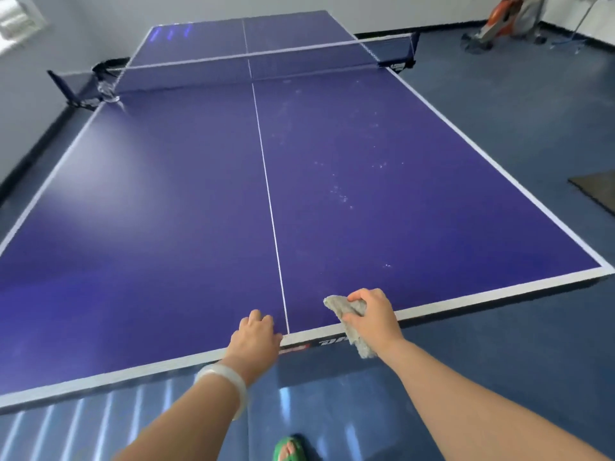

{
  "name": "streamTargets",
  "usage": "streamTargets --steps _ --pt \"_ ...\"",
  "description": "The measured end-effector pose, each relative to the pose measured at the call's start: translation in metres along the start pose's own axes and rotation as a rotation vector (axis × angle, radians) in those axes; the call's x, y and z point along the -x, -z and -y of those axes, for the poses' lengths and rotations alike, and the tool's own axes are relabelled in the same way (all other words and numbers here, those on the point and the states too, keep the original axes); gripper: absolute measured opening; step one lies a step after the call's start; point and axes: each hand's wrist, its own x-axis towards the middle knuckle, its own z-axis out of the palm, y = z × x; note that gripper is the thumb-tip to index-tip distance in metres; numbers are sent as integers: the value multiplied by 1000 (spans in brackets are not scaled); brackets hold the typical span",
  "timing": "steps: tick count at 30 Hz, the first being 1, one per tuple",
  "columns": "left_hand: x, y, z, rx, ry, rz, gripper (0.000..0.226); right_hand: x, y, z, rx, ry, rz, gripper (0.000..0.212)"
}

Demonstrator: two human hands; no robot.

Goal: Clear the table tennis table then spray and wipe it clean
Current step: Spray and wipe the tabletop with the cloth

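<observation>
The blue table tennis table (186, 201) fills the view, with a white centre line and white borders. Small wet spray droplets (346, 194) speckle its right half. My right hand (372, 317) grips a crumpled grey cloth (346, 311) at the near edge, right of the centre line; part of the cloth hangs over the edge. My left hand (256, 337) rests on the near edge just left of the centre line, fingers bent on the surface, holding nothing. A clear bangle sits on that wrist.
The net (266, 61) spans the middle of the table, with a clear object (108, 89) by its left post. A dark mat (595, 191) lies on the blue floor at right. An orange and grey machine (509, 18) stands in the far right corner.
</observation>
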Motion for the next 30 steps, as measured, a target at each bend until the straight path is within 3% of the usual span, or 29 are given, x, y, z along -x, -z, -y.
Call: streamTargets --steps 7,12,15,18,21,23,28,30 --pt "-35 5 32 -37 73 -58 40 -43 -31 14 135 73 30 44" --pt "-67 -5 52 -101 72 -133 48 -51 -37 9 380 65 -75 31" --pt "-84 -9 55 -104 92 -190 55 -46 -48 8 512 284 -141 28" --pt "-91 -18 57 -60 143 -216 61 -38 -69 -2 636 534 22 40" --pt "-89 -34 62 -26 134 -270 64 -51 -77 -18 766 629 146 51" --pt "-87 -39 65 -17 121 -327 68 -79 -69 -23 846 608 146 53" --pt "-87 -48 65 -34 128 -393 67 -125 -54 -23 925 173 29 54" --pt "-87 -50 66 -37 138 -399 65 -102 -69 -17 887 185 -8 59"
